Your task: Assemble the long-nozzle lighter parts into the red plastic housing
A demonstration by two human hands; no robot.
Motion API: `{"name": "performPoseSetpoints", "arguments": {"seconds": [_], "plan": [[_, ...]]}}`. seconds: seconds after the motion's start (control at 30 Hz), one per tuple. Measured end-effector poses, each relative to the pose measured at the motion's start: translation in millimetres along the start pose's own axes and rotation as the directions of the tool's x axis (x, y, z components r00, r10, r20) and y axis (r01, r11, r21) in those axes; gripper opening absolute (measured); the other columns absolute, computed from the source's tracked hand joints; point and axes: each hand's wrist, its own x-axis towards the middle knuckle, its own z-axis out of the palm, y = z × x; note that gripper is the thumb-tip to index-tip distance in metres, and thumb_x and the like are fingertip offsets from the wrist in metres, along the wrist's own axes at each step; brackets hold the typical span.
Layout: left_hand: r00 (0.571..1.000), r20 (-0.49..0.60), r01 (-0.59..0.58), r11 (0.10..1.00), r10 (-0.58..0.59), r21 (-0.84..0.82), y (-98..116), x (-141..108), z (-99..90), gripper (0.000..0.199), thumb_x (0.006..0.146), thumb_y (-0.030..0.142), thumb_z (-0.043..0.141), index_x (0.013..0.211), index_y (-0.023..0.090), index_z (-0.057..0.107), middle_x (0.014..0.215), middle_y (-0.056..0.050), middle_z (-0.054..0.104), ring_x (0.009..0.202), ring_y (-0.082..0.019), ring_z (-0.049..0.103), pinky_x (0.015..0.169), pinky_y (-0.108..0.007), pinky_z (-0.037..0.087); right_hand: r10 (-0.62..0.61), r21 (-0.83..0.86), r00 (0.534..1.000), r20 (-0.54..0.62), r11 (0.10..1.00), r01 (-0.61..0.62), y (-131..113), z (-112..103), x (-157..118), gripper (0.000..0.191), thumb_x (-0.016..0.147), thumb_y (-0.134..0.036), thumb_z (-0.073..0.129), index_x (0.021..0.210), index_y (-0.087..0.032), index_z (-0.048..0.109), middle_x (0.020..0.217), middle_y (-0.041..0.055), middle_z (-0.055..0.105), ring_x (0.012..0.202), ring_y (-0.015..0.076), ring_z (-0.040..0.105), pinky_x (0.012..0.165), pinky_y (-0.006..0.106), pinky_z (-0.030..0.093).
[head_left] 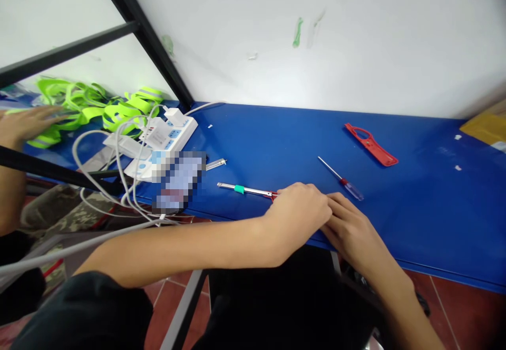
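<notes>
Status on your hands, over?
Left hand over red end of green-banded screwdriver. Right hand against left. Clear-handled screwdriver just beyond, not touching.

No writing can be read; the white label (157, 136) on the power strip (179, 133) is too small to make out.

Beyond the right grip (350, 229), a small screwdriver (342, 180) and a red plastic bracket (370, 144) lay on the blue worktop (427, 192). Far left of the left grip (296, 210), a white power strip (169, 139) with looped white cables (117, 152) sat beside neon-green reflective straps (98, 110).
</notes>
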Motion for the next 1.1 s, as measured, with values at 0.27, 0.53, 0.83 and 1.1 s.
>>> {"name": "performPoseSetpoints", "arguments": {"seconds": [0.27,0.53,0.83,1.1], "plan": [[0.977,-0.194,0.032,0.955,-0.092,-0.294,-42,-24,40.1,0.021,0.111,0.018,0.051,0.107,0.013,0.071,0.108,-0.008,0.076,0.1,-0.023,0.075,0.069,-0.031,0.057,0.018,-0.089,1.0,0.018,0.996,-0.016,1,9,-8,0.029,0.106,-0.021,0.063,0.134,-0.018,0.071,0.127,0.0098,0.078,0.112,0.0259,0.069,0.096,0.047,0.061],[0.826,-0.401,0.073,0.779,-0.397,-0.622,-40,-60,90.0,0.033,0.114,0.033,0.052,0.14,0.016,0.062,0.14,-0.01,0.07,0.134,-0.023,0.061,0.116,-0.044,0.053,0.038,-0.196,0.999,-0.002,0.98,-0.038,0,6,-9,0.033,0.105,-0.033,0.068,0.134,-0.017,0.065,0.133,0.0126,0.075,0.115,0.0284,0.069,0.1,0.048,0.054],[0.824,-0.49,0.0,0.865,-0.284,-0.502,-15,-39,109.8,0.06,0.108,0.053,0.058,0.147,0.007,0.055,0.149,-0.019,0.065,0.145,-0.031,0.058,0.125,-0.047,0.045,-0.04,-0.263,0.999,-0.035,0.964,0.029,-21,5,53,0.03,0.107,-0.018,0.059,0.136,-0.021,0.065,0.13,0.0103,0.077,0.107,0.0253,0.07,0.091,0.041,0.051],[0.794,-0.529,0.008,0.875,-0.299,-0.483,-14,-36,123.2,0.05,0.11,0.05,0.056,0.138,0.01,0.064,0.138,-0.016,0.071,0.137,-0.032,0.063,0.122,-0.047,0.047,-0.2,-0.119,0.837,0.51,0.947,0.299,-24,82,209,0.037,0.113,-0.029,0.051,0.143,-0.013,0.064,0.135,0.0133,0.072,0.119,0.0272,0.062,0.096,0.042,0.051]]}}
